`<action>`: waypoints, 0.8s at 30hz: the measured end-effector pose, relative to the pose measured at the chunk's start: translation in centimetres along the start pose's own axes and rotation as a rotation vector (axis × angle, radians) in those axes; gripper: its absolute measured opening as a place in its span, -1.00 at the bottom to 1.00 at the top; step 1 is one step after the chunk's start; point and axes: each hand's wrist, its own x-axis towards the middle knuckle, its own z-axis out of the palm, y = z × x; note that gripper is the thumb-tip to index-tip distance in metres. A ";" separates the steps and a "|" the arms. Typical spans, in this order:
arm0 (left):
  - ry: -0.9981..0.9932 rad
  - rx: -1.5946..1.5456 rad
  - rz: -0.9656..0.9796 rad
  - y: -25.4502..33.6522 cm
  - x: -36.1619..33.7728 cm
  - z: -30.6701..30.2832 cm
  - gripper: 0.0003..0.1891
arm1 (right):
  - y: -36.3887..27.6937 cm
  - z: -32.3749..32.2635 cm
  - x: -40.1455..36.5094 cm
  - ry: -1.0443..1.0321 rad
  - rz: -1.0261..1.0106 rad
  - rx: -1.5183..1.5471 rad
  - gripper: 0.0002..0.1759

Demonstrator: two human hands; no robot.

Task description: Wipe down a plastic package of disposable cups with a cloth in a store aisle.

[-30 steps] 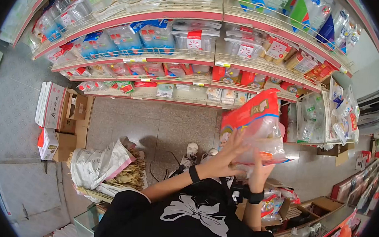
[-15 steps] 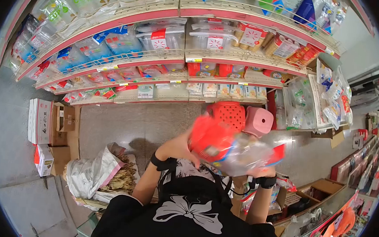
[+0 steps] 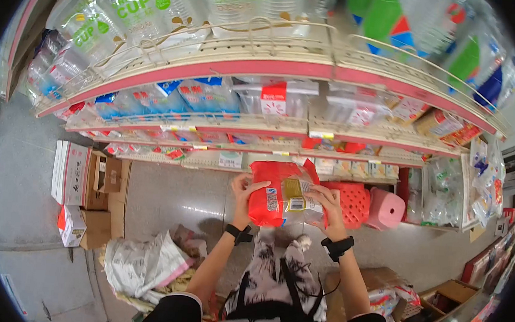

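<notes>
A red and clear plastic package [image 3: 273, 192] with a gold label and a barcode is held up between my two hands, in front of the lowest shelf. My left hand [image 3: 244, 196] grips its left edge, thumb on the near face. At the package's right side, my right hand [image 3: 328, 208] has its fingers over the front beside the label. Black bands circle both wrists. Just right of the package are a red perforated plastic stool [image 3: 352, 205] and a pink stool [image 3: 386, 209] on the floor.
Shelves [image 3: 247, 66] of bagged cups, containers and packets span the front. Cardboard boxes [image 3: 104, 173] stand on the left floor. A white woven sack [image 3: 140, 264] lies at the lower left. More boxes [image 3: 449, 295] and goods are at the lower right.
The package has turned so its labelled side faces me, and it sits further left. My hands have moved forward with it. The camera view has shifted closer to the shelves.
</notes>
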 end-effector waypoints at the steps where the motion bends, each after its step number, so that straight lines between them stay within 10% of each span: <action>1: -0.030 -0.114 -0.066 -2.1 0.6 1.3 -0.52 | 1.5 0.8 1.2 0.007 0.010 -0.028 -0.26; 24: -0.066 -0.226 -0.066 -18.9 9.5 10.4 -0.49 | 14.3 6.9 12.5 -0.017 0.125 -0.330 -0.24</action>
